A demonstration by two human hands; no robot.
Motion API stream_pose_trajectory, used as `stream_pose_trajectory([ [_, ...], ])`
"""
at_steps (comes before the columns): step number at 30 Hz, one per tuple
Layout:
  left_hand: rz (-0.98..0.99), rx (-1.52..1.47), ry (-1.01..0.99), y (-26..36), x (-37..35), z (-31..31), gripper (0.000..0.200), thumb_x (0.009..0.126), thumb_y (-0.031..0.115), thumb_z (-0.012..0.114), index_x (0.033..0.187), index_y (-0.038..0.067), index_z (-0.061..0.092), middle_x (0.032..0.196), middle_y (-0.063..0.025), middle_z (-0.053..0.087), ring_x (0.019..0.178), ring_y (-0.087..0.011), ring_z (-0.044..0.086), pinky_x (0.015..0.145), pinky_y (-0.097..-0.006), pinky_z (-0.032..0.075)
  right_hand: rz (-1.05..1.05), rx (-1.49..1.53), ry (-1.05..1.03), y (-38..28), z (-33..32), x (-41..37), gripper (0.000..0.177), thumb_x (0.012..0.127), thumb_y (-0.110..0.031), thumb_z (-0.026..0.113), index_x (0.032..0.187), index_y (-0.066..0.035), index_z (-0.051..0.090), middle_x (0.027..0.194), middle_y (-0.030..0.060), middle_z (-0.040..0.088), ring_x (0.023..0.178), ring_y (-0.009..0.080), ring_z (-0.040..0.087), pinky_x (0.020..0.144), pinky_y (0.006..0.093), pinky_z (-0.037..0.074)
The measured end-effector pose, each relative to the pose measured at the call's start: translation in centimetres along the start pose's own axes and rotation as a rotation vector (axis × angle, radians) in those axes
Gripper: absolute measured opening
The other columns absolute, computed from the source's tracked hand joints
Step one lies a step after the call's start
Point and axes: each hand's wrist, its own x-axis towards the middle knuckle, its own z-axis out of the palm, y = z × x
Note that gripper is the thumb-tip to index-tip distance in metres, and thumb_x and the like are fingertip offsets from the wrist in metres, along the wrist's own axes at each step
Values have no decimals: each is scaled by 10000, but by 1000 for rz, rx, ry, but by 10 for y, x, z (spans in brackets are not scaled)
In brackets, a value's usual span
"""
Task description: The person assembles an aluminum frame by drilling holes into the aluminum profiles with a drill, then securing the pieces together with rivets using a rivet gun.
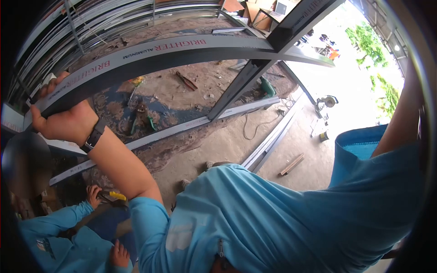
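My left hand (68,120), with a dark watch on its wrist, is wrapped around the left end of a long dark aluminum frame bar (150,57). A protective strip printed with red lettering runs along the bar. Toward the right, the bar crosses an upright aluminum profile (241,86). Raised at the far right edge is my right arm (400,109), and its hand lies outside the picture. Beneath the bar, red-handled pliers (186,81) and a green-handled tool (142,117) rest on a cloth-covered table (168,102).
At lower left sits a co-worker in a blue shirt (59,245), one hand near a yellow-and-black tool (114,195). A green power drill (267,86) lies at the table's far end. Long profiles (273,139), a wood piece (292,164) and a saw (327,101) occupy the floor.
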Motion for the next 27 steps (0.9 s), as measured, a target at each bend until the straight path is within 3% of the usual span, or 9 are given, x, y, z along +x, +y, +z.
stream_pose_trajectory([
  [10,-16,-66,-4,-11,9,-40,314,856,282,664,920,-15,587,830,-146,579,849,-342,611,870,-501,506,18,74,-19,-6,31,-11,768,891,-501,712,1327,90,490,1253,296,589,1114,362,646,931,432,532],
  [12,108,187,222,-16,-10,-13,287,902,266,645,1023,15,573,913,-142,583,905,-337,645,945,-505,535,12,110,-34,-10,46,-12,777,887,-504,717,1328,93,486,1253,299,587,1114,363,645,931,433,531],
  [13,485,929,165,-11,-29,-20,319,926,264,632,1110,14,561,1024,-168,590,1007,-359,639,996,-518,527,6,134,-40,-11,51,-12,781,885,-505,720,1328,94,484,1253,300,586,1114,363,645,930,434,531],
  [15,924,1215,235,-8,-56,-2,417,954,246,625,1275,2,520,1239,-219,573,1185,-387,601,1067,-525,507,2,172,-46,-13,61,-9,791,881,-508,725,1329,96,480,1254,302,583,1114,364,644,930,435,531],
  [16,932,750,368,-15,-72,27,483,958,230,631,1354,-8,492,1342,-245,550,1262,-393,569,1087,-519,496,2,197,-50,-15,66,-9,795,878,-509,727,1329,97,478,1254,303,582,1114,364,643,930,435,531],
  [21,469,910,-1113,-125,-141,119,879,790,310,867,1428,-67,393,1309,-258,545,1188,-368,589,1000,-436,493,-31,284,-92,-16,89,-8,819,868,-515,740,1331,103,469,1255,309,576,1114,367,641,929,438,531],
  [23,474,1198,-1338,-184,-155,146,1010,766,448,874,1424,-127,366,1057,-236,644,923,-318,660,833,-433,538,-54,336,-101,-18,98,-4,828,863,-518,745,1332,105,465,1255,311,573,1114,368,640,928,439,531],
  [24,53,1567,-1530,-200,-158,166,1053,770,547,839,1433,-123,369,980,-248,674,891,-375,700,784,-412,571,-58,366,-104,-18,101,-4,833,861,-519,747,1332,106,463,1255,312,572,1114,368,640,928,440,531],
  [27,-95,1517,-1511,-254,-169,153,865,833,605,748,1293,-93,526,839,-202,704,813,-345,731,687,-413,577,-86,454,-111,-14,116,-4,847,855,-523,755,1333,109,458,1256,315,568,1115,370,638,927,441,531],
])
